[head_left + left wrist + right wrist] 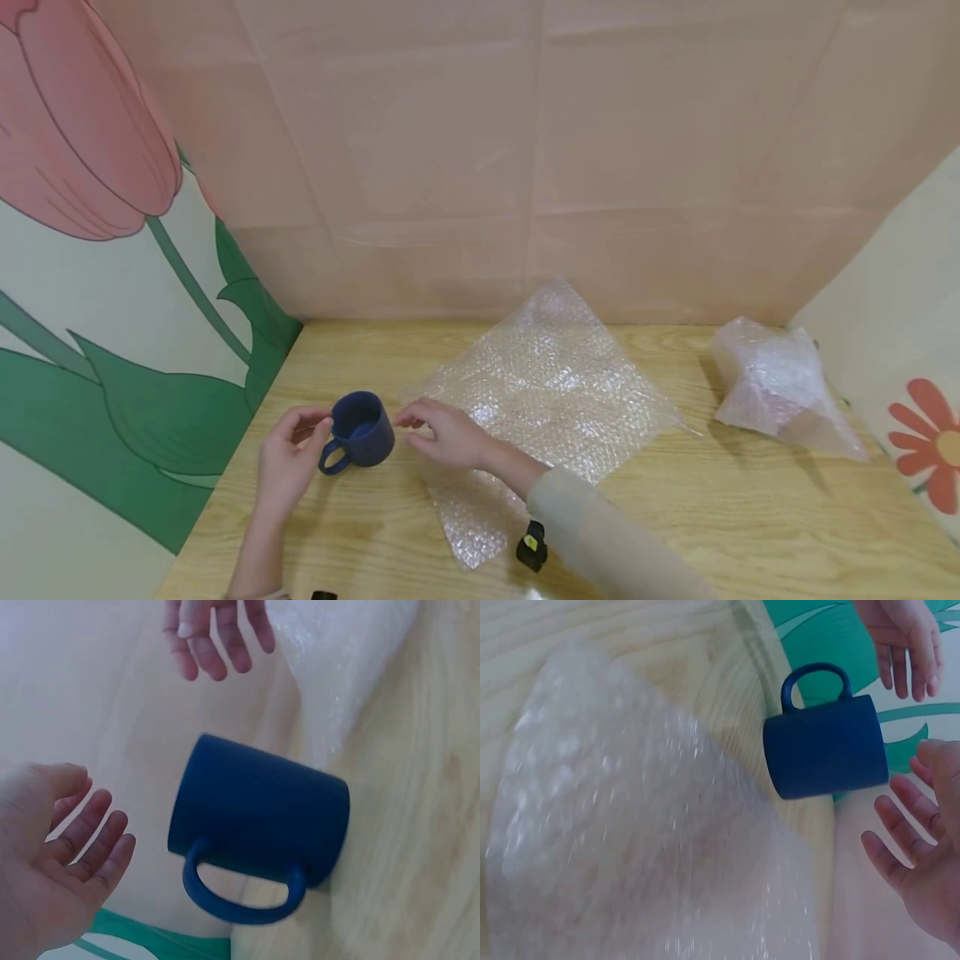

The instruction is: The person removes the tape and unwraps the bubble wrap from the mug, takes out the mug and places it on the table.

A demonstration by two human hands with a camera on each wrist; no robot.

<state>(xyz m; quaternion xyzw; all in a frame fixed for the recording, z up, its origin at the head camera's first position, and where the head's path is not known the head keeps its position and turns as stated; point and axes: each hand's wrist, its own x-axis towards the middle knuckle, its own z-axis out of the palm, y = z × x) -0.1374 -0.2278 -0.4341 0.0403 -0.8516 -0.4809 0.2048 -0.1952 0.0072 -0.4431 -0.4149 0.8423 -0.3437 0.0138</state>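
Wood-grained tabletop (697,517): left hand (290,458) and right hand (448,433), relaxed and empty, flank a blue mug (373,440) — likely stiff, breakable, best held by its handle (244,913).

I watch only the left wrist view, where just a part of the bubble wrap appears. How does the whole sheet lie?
Observer: In the head view, the bubble wrap is spread out on the table, right of the blue mug.
Operator: Is there another thing farther right?
Observer: Yes, a wrapped bundle, near the red painted flower.
Operator: Does any view show the mug's inside?
Observer: Yes, the head view looks down into it.
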